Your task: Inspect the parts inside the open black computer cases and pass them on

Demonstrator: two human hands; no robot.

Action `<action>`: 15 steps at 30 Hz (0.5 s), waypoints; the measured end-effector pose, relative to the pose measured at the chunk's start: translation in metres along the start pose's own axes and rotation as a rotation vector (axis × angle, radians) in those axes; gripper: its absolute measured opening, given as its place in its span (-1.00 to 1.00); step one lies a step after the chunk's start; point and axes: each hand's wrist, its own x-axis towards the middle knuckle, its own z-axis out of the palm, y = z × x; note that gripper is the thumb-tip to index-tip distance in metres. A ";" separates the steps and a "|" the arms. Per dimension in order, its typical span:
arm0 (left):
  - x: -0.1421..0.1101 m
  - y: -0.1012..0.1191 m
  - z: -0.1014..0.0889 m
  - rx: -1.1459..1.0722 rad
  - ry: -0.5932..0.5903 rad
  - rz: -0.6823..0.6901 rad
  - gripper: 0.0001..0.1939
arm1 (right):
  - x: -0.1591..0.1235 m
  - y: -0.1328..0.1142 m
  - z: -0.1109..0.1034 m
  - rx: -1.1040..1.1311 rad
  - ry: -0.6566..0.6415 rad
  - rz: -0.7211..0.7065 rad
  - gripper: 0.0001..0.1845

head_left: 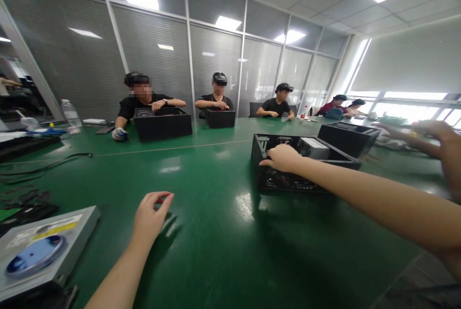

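Note:
My right hand (283, 158) reaches across to an open black computer case (298, 186), fingers closed over the near-left edge of its wall. Inside the case a grey power supply (317, 148) shows, with a fan beside it. My left hand (149, 215) is low over the green table (205, 213), left of the case and apart from it. Its thumb and forefinger come together in a pinch; whatever lies between them is too small or hidden to name.
An optical drive (43, 251) lies at the near left, with cables (29, 203) behind it. Another black case (345, 138) stands behind mine. A neighbour's blurred hand (428, 141) is at right. Several people sit opposite, two behind black cases (163, 126). A bottle (71, 117) stands far left.

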 end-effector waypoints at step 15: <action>-0.049 0.095 0.019 -0.271 -0.439 0.050 -0.34 | -0.089 0.002 -0.082 0.182 -0.585 -0.483 -0.31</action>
